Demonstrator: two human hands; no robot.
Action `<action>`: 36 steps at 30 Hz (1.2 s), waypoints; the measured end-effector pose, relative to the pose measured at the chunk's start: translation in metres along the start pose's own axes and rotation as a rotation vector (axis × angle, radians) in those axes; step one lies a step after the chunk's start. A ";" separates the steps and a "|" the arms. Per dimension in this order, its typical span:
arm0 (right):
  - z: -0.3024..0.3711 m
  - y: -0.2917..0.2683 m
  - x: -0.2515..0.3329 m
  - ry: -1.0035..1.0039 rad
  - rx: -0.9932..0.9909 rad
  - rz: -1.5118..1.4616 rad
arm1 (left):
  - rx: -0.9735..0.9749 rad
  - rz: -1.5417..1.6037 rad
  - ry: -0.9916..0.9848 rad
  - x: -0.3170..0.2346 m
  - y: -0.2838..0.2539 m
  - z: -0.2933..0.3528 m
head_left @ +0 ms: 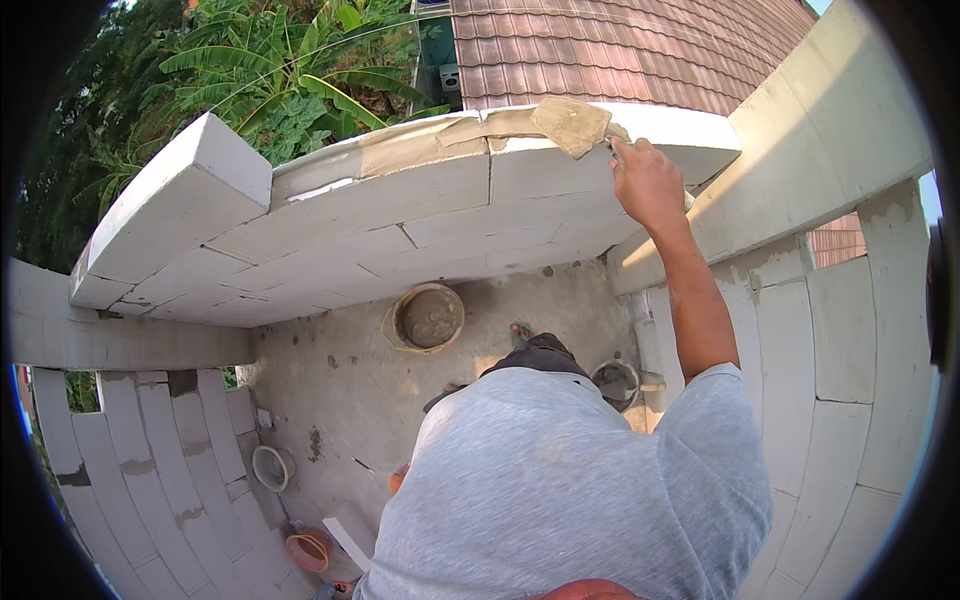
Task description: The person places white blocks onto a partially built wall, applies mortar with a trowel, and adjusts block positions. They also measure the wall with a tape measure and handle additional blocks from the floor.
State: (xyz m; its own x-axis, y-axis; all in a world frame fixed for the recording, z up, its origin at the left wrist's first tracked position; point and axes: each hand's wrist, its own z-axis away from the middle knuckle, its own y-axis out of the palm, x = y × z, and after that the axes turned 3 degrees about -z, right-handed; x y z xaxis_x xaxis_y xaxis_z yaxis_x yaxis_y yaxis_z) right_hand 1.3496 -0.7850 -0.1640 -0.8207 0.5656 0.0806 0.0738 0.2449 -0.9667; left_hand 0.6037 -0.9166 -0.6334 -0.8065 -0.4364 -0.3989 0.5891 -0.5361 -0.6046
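Note:
Out over the top of a white block wall (360, 215), my right hand (650, 182) is closed around the handle of a trowel (573, 126). Its broad, angular blade is coated in tan mortar and lies over the wall's top edge. A band of wet mortar (415, 147) runs along the top to the left of the blade. At the left end of this band stands a raised white block (190, 185). Only a small part of what may be my left hand (398, 479) shows beside my shirt; its fingers are hidden.
A mortar tub (430, 317) stands on the concrete floor below the wall. A bucket (615, 384) is near my right side; a pale bucket (272, 468) and a reddish one (309, 550) are at left. Concrete beams (790, 150) and block walls enclose both sides.

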 end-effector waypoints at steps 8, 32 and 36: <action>0.004 -0.016 -0.084 0.140 0.014 0.082 | 0.044 0.000 -0.032 -0.066 -0.031 -0.021; 0.139 0.177 -0.126 0.539 -0.285 -0.445 | 0.100 0.034 0.079 -0.200 0.003 0.036; 0.194 0.224 -0.043 0.569 0.192 -1.004 | 0.413 -0.006 -0.181 -0.211 0.036 0.035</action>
State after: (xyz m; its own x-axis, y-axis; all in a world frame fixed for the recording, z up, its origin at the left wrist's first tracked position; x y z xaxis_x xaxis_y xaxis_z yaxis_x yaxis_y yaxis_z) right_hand 1.2913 -0.9072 -0.4312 -0.0856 0.4688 0.8792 -0.5907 0.6867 -0.4236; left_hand 0.7970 -0.8692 -0.5471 -0.8097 -0.5322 -0.2473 0.5849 -0.7661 -0.2663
